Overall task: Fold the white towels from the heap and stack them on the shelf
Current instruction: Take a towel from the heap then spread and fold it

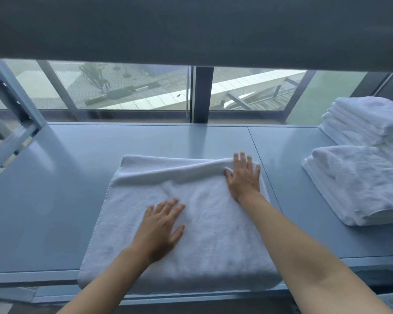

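A white towel (204, 234) lies folded flat on the pale blue shelf (55, 200), its near edge hanging just over the shelf's front lip. My left hand (161, 225) rests flat on its middle, fingers spread. Further back at the right, my right hand (243, 177) presses flat on a raised fold along the towel's far edge, fingers straight. At the right end of the shelf stand two stacks of folded white towels: a low one in front (359, 184) and a taller one behind (365, 118).
A dark upper shelf board (191, 28) overhangs the work area. The rack's slanted blue braces (11, 105) stand at the far left. A window with a dark post (202, 94) runs behind the shelf.
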The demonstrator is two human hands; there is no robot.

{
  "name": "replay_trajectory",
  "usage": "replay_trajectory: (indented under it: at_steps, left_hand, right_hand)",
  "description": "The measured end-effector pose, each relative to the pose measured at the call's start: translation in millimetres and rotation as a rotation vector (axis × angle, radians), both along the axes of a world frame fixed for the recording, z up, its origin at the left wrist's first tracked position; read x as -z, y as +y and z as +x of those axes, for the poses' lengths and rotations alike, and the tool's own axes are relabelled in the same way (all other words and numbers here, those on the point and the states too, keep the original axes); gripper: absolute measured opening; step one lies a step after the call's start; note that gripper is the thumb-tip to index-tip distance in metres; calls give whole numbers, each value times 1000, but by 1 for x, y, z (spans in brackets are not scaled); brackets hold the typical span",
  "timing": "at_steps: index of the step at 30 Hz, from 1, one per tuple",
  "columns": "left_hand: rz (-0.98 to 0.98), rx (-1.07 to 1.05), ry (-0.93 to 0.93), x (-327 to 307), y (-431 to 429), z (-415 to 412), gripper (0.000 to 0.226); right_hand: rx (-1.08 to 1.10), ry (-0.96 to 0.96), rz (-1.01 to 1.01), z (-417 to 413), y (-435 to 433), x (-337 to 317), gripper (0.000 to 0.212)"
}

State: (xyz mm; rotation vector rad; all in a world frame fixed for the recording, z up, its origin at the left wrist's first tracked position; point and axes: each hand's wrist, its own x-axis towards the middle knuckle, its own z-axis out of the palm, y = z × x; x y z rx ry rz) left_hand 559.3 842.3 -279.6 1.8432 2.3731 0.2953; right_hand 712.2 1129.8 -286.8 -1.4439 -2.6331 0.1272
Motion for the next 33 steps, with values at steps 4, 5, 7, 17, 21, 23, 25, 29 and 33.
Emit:
replay_trajectory:
  at_steps: [4,5,7,17,21,23,25,29,33]
  left_hand:
    - [189,-52,40,-6,38,-45,62]
    - [194,-84,44,-8,50,-60,60]
    - [156,-169,45,-9,72,-93,51]
    - [143,-156,-86,-10,103,-145,13]
    - [156,-180,4,-3,113,-141,7]
    - [173,-186,53,-1,116,-143,10]
    - [234,-248,55,-6,121,-148,11]
    - [231,-322,87,-10,136,-153,15]
    - [187,-407,8,5,136,-144,16]
  right_hand:
    - [-179,91,257,0,-28,5,67]
    - [-259,115,266,3,-36,7,68]
    - [-355,160,218,11,-46,14,66]
    - [-363,137,25,41,-46,17,64]
    - [-370,124,44,41,-49,16,62]
    - [-376,129,64,42,-50,14,60]
    - [-386,131,97,41,-52,13,58]
    - [-364,122,97,42,-52,11,63]
    - [-178,94,5,43,-53,15,74]
